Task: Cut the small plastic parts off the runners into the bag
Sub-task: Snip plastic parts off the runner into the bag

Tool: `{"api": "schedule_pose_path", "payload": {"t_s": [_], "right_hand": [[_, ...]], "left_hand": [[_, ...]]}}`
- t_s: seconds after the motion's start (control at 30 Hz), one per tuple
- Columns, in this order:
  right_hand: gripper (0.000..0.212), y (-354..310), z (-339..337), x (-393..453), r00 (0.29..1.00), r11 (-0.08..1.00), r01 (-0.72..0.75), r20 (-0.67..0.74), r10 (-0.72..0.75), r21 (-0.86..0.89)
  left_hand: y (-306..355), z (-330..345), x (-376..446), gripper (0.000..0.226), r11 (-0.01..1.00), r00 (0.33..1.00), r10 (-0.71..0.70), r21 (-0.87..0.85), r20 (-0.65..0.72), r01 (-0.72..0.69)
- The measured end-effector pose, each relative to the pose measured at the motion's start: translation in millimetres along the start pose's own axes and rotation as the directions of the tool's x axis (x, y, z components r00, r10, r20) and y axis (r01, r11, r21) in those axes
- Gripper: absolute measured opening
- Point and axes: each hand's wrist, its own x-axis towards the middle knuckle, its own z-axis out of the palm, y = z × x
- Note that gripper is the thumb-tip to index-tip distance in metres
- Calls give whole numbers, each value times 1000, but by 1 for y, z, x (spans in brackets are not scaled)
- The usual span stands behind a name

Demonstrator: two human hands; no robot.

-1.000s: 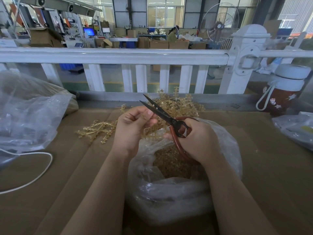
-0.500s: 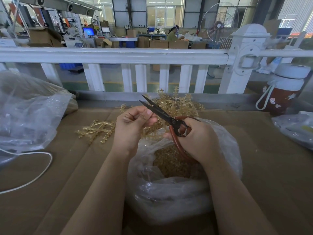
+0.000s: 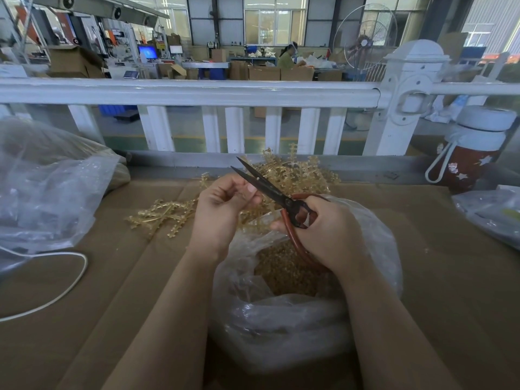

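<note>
My right hand (image 3: 323,229) grips red-handled scissors (image 3: 270,191) whose dark blades stand slightly parted and point up to the left. My left hand (image 3: 225,206) curls its fingers round a thin amber runner right beside the blades; most of that runner is hidden by the fingers. Both hands hover over a clear plastic bag (image 3: 281,319) that holds a heap of small amber cut parts (image 3: 284,274). A pile of uncut amber runners (image 3: 298,175) lies behind the hands, and more runners (image 3: 163,215) lie flat to the left.
The work surface is brown cardboard (image 3: 98,291). A big clear bag (image 3: 47,187) and a white cable (image 3: 64,291) sit at the left. A white railing (image 3: 197,92) runs along the back. A red bottle with a white lid (image 3: 472,153) and another bag (image 3: 492,212) are at the right.
The scissors and both hands have stayed over the bag; the blades have shifted only slightly between frames.
</note>
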Motion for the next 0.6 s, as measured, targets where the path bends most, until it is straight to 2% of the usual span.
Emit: {"api": "schedule_pose_path", "payload": {"t_s": [0.33, 0.4, 0.5, 0.6], "right_hand": [[50, 1, 2, 2, 999, 999, 26, -30, -26, -26], [46, 2, 3, 2, 1000, 1000, 19, -17, -19, -25], [30, 2, 4, 0, 1000, 1000, 19, 10, -19, -6], [32, -2, 3, -1, 1000, 997, 4, 21, -6, 83]], "left_hand": [[0, 1, 0, 8, 999, 1000, -18, -44, -8, 17], [0, 1, 1, 5, 997, 1000, -30, -66, 1, 30], [1, 1, 1, 9, 979, 996, -92, -180, 21, 94], [4, -3, 2, 23, 916, 985, -168, -364, 30, 167]]}}
